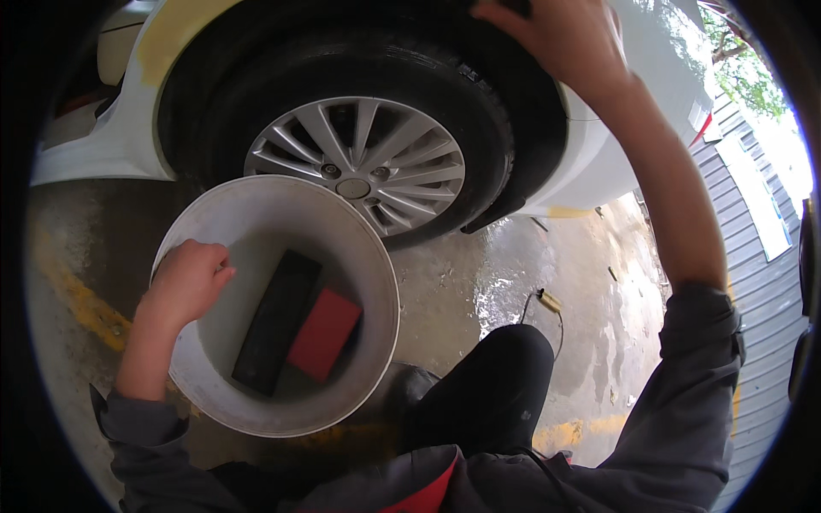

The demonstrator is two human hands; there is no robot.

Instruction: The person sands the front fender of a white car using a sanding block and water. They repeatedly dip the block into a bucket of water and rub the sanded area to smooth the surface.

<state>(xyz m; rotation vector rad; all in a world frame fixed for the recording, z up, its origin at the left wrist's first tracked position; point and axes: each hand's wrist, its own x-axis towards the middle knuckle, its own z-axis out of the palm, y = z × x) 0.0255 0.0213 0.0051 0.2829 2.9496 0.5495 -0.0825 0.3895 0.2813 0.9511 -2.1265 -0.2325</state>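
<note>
My left hand [188, 282], fingers curled, is over the left side of a pale bucket [381, 282]; whatever it holds, if anything, is hidden. Inside the bucket lie a long black block [278, 321] and a red rectangular block [323, 333]. My right hand [571, 43] is raised at the upper edge of the white car's wheel arch [592, 150], thumb stretched apart, other fingers partly cut off by the frame. Beneath that arch is a wheel with a black tyre [432, 81] and silver spoked rim [410, 154].
The wet concrete floor [445, 295] has yellow painted lines. A small brass-coloured fitting [549, 301] on a thin cord lies right of my dark-trousered knee [483, 385]. A corrugated metal wall [757, 316] runs along the right. Yellowish patches mark the car body.
</note>
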